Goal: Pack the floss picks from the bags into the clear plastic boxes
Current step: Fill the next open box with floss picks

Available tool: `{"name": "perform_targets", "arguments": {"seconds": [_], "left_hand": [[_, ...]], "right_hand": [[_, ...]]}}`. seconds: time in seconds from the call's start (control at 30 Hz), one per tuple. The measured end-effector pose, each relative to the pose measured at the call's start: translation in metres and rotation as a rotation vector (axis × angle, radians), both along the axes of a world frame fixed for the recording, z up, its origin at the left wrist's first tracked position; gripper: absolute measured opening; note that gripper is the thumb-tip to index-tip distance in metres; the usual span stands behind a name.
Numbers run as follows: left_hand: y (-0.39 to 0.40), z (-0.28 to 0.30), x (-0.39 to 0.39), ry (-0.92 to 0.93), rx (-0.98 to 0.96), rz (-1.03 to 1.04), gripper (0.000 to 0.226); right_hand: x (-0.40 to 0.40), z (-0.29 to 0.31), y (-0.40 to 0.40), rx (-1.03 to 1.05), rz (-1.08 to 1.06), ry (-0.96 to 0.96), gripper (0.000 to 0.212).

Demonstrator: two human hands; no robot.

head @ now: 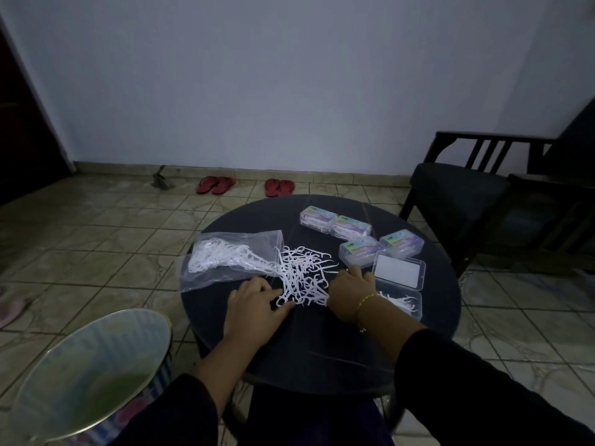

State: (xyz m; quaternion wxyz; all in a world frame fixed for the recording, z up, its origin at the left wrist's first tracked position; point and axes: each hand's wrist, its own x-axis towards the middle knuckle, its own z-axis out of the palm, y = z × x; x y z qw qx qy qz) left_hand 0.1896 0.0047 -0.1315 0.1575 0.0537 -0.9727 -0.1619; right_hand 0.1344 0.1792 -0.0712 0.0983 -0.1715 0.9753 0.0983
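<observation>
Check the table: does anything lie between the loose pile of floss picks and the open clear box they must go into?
Only the right hand itself lies between the loose floss picks and the open box; no other object blocks that path.

Bag [231,255] left of picks [302,278] (boxes [360,239] right) on table [322,349].

Left hand [254,304]: lying palm down, fingers spread and nearly straight, fingertips pointing right.
Right hand [349,292]: lying knuckles up, fingers bending downward at the far side; tips hidden.
Right wrist: wearing a thin gold bracelet [365,300].
Forearms: both reaching forward, converging, in dark sleeves [467,375] pushed back from the wrists.
</observation>
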Motion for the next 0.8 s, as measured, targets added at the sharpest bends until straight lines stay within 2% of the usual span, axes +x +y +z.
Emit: {"name": "perform_targets", "arguments": {"seconds": [0.17,0.4,0.67,0.8], "left_hand": [[-0.003,0.004,-0.006,-0.059,0.068,-0.021,0.039],[0.002,0.027,-0.021,-0.208,0.121,0.031,0.021],[0.017,0.048,-0.033,-0.358,-0.242,0.018,0.025],[0.027,0.050,-0.034,-0.381,-0.313,-0.003,0.023]], "right_hand": [[-0.002,0.013,0.007,-0.080,-0.046,0.069,0.033],[-0.005,0.038,0.039,-0.172,-0.158,0.081,0.046],[-0.001,0.046,0.087,-0.088,-0.172,0.112,0.032],[0.000,0.040,0.109,-0.176,-0.289,0.168,0.034]]}}
